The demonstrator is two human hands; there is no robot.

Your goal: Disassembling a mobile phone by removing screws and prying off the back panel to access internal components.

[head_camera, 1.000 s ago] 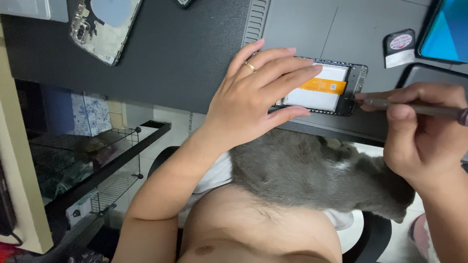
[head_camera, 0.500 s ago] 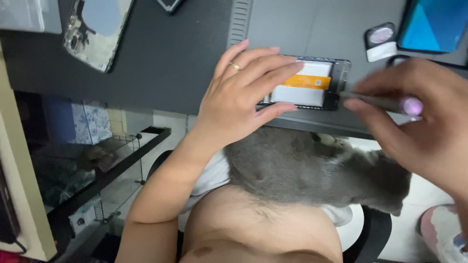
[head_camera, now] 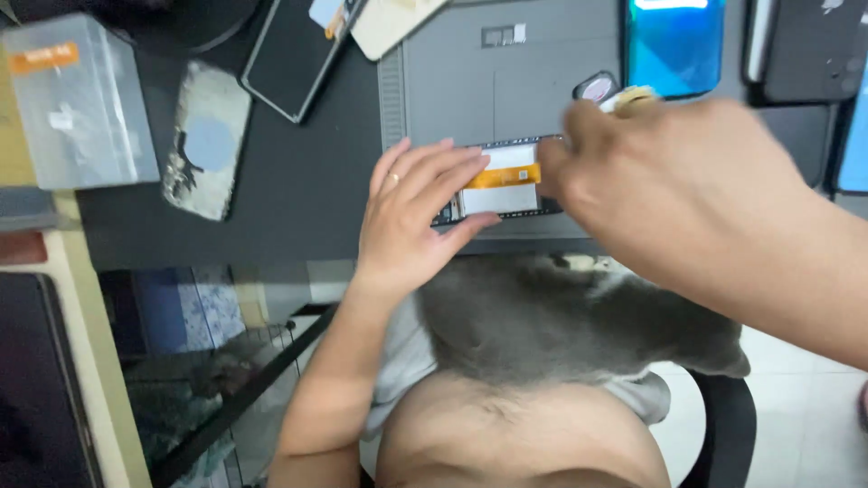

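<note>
On the dark table, a grey cat lies below the opened phone, which the left hand pins with spread fingers, while the blurred right hand hides its own grip.

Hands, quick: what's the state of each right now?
Left hand: fingers spread flat, pressing down on the opened phone on the mat; not gripping it.
Right hand: closed, blurred; whether it holds something cannot be told.
</note>
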